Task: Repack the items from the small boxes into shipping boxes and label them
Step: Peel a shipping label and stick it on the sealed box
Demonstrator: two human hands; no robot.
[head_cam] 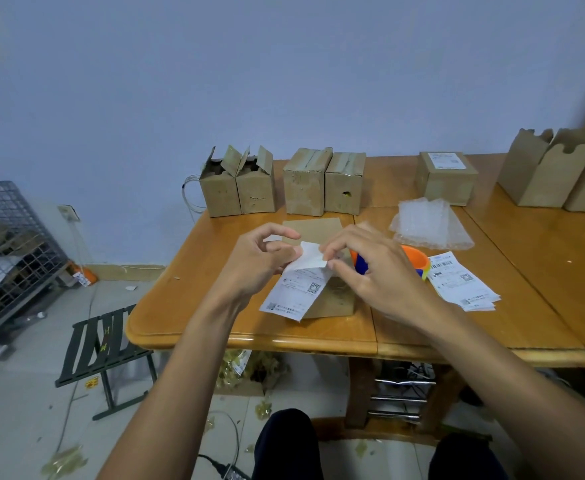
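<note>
- Left hand [259,261]: the thumb and a curled finger pinch the left end of the turned-back top strip of a shipping label [298,289]; the forefinger arches above, apart from the thumb.
- Right hand [377,271]: its curled fingertips pinch the right end of the same strip, facing the left hand.
- Shipping label: white, printed with a square code, held tilted above the table's near edge; its lower part hangs over the box below.
- Cardboard box [332,299]: brown, standing on the table [187,306] under the label and both hands, near the front edge.
- Flat cardboard piece [313,230]: lying just behind the hands.
- Tape dispenser [415,259]: orange and blue, partly hidden behind the right hand.
- Stack of labels [460,282]: loose printed sheets, just right of the dispenser.
- Bubble wrap [429,225]: clear sheets, behind the dispenser.
- Two open boxes [237,188]: flaps up, side by side at the far left corner.
- Two taped boxes [324,185]: closed, along the far edge, right of the open pair.
- Labelled box [446,178]: closed, with a white label on top, further right along the far edge.
- Tall cartons [554,171]: a row with open tops at the far right.
- Folding stool [104,351]: dark, on the floor by the table's left edge.
</note>
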